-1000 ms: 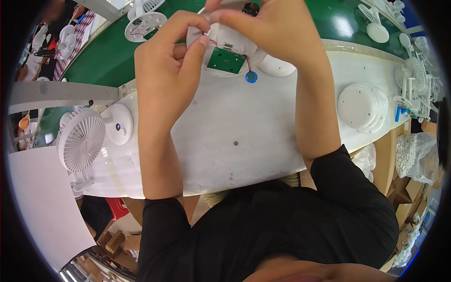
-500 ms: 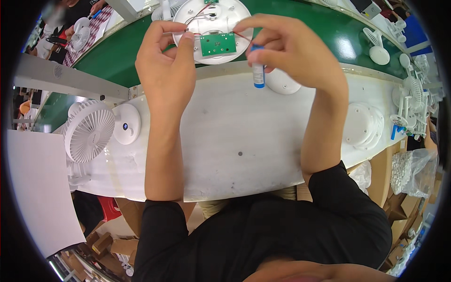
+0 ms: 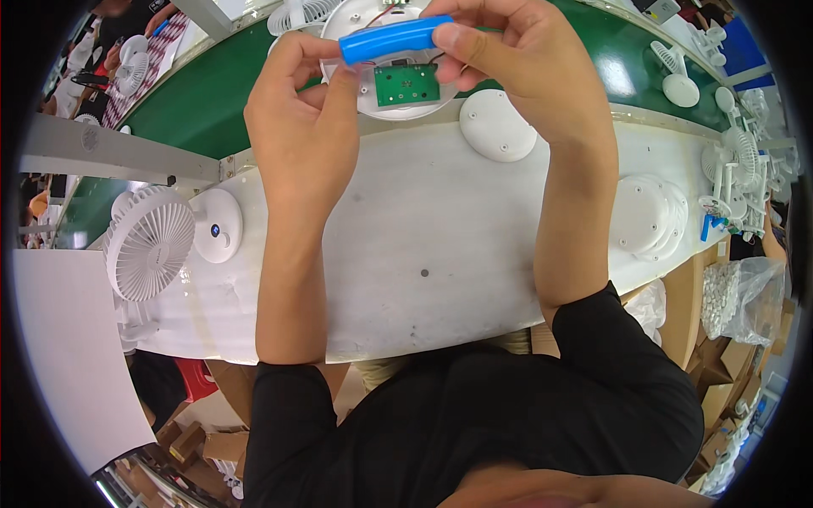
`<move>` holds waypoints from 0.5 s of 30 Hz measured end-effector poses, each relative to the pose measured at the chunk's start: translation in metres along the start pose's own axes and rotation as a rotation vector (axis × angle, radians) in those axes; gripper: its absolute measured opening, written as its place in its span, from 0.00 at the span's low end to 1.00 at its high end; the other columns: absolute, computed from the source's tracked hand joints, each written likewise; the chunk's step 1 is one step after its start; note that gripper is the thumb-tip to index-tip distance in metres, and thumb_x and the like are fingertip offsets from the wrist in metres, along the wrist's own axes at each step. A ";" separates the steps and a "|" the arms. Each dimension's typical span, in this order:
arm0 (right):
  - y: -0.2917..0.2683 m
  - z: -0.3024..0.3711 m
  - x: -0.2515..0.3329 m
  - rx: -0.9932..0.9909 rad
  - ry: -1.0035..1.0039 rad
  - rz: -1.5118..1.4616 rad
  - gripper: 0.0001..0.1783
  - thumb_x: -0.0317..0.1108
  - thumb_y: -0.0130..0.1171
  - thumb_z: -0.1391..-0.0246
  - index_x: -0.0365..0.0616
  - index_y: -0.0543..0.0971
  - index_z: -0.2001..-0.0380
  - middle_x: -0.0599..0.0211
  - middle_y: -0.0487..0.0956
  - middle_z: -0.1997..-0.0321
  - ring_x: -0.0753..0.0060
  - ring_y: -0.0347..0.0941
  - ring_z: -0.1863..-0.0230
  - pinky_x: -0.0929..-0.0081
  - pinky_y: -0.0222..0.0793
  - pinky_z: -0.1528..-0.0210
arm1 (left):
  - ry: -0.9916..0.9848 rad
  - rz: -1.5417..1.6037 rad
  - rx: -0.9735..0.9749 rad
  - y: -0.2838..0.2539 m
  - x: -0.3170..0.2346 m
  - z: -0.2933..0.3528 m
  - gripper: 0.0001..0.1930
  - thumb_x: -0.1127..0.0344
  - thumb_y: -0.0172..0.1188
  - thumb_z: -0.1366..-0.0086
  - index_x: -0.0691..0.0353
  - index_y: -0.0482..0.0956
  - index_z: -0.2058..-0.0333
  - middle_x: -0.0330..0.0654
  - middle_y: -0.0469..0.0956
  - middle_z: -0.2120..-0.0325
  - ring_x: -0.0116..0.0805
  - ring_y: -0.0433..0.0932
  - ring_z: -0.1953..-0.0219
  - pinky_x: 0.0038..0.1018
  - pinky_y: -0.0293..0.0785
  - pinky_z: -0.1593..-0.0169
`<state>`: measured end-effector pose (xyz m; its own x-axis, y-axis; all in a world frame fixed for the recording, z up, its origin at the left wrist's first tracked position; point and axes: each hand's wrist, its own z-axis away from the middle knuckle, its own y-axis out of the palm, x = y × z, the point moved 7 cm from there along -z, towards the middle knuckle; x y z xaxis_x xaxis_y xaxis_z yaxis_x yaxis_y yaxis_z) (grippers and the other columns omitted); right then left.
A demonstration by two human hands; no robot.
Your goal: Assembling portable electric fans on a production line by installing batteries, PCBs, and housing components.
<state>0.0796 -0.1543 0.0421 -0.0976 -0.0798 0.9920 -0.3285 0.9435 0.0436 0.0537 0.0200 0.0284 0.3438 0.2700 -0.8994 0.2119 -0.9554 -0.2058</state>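
A blue cylindrical battery (image 3: 394,39) is held level above a white round fan base shell (image 3: 366,103) at the far side. My right hand (image 3: 518,72) grips its right end between thumb and fingers. At the opposite end, my left hand (image 3: 306,118) closes thumb and index finger on the battery; whether a wire is also pinched there is hidden. Below the battery lies a green circuit board (image 3: 406,85) in the shell, with thin wires close by. A white round cover (image 3: 498,125) sits near my right hand.
A white desk fan (image 3: 157,241) with a round base stands on the left. Several white round covers (image 3: 648,216) are stacked on the right. Fan parts (image 3: 743,157) crowd the far right, above a clear bag (image 3: 745,296). A metal post (image 3: 110,148) crosses the left.
My right hand has raised the battery and turned it from upright to level, bringing it left over the shell. The white cover beneath that hand shows more fully now.
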 end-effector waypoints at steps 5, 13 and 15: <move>-0.011 -0.010 -0.004 -0.122 -0.055 0.309 0.07 0.20 0.61 0.49 0.32 0.81 0.64 0.63 0.79 0.69 0.80 0.67 0.78 0.88 0.62 0.74 | -0.086 0.051 -0.012 -0.003 0.004 0.000 0.06 0.79 0.55 0.40 0.66 0.76 0.63 0.43 0.76 0.70 0.21 0.70 0.75 0.15 0.65 0.73; -0.009 -0.008 0.005 -0.196 -0.199 0.811 0.07 0.22 0.64 0.51 0.35 0.83 0.66 0.67 0.80 0.71 0.78 0.68 0.73 0.85 0.64 0.70 | -0.110 0.179 -0.013 -0.002 0.008 0.000 0.05 0.76 0.58 0.39 0.66 0.75 0.63 0.42 0.78 0.70 0.21 0.70 0.75 0.15 0.64 0.73; -0.010 -0.011 0.000 -0.183 -0.172 0.736 0.07 0.23 0.64 0.50 0.35 0.84 0.66 0.67 0.80 0.71 0.78 0.68 0.72 0.84 0.64 0.69 | -0.108 0.160 -0.011 0.000 0.010 -0.002 0.05 0.75 0.59 0.38 0.66 0.75 0.64 0.43 0.78 0.70 0.21 0.70 0.75 0.15 0.64 0.72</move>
<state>0.0929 -0.1602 0.0430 -0.3793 0.5530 0.7418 0.0361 0.8100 -0.5853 0.0588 0.0228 0.0202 0.2734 0.0998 -0.9567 0.1725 -0.9836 -0.0533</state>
